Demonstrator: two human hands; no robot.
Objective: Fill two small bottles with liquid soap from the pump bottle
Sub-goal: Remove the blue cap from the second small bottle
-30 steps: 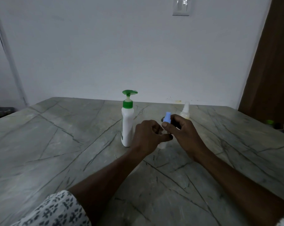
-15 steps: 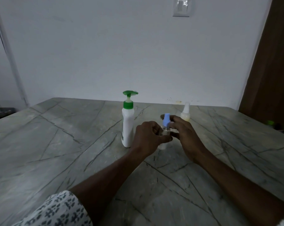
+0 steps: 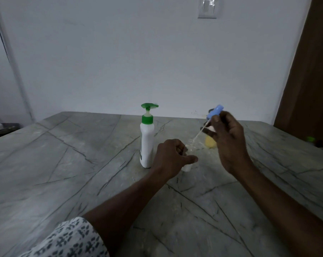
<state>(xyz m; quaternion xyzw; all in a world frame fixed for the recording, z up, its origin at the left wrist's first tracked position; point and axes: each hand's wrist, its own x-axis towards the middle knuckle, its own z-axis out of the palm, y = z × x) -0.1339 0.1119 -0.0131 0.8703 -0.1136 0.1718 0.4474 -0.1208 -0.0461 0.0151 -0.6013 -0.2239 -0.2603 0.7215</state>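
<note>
Left of centre on the table (image 3: 64, 164): pump bottle (image 3: 147, 143) upright, neither hand on it. Just right of it, left hand (image 3: 172, 157), fingers curled round the first small bottle (image 3: 187, 166), base on the table, neck uncapped. At or just above that neck, hard to tell which, tip of the dip tube (image 3: 199, 133) under the blue spray cap (image 3: 215, 111). Behind, second small bottle (image 3: 209, 144), yellowish, mostly hidden. Farther right, right hand (image 3: 229, 140), fingertips pinching the cap. Judged barely begun: one bottle opened, no soap pumped. Fill level hidden behind fingers.
</note>
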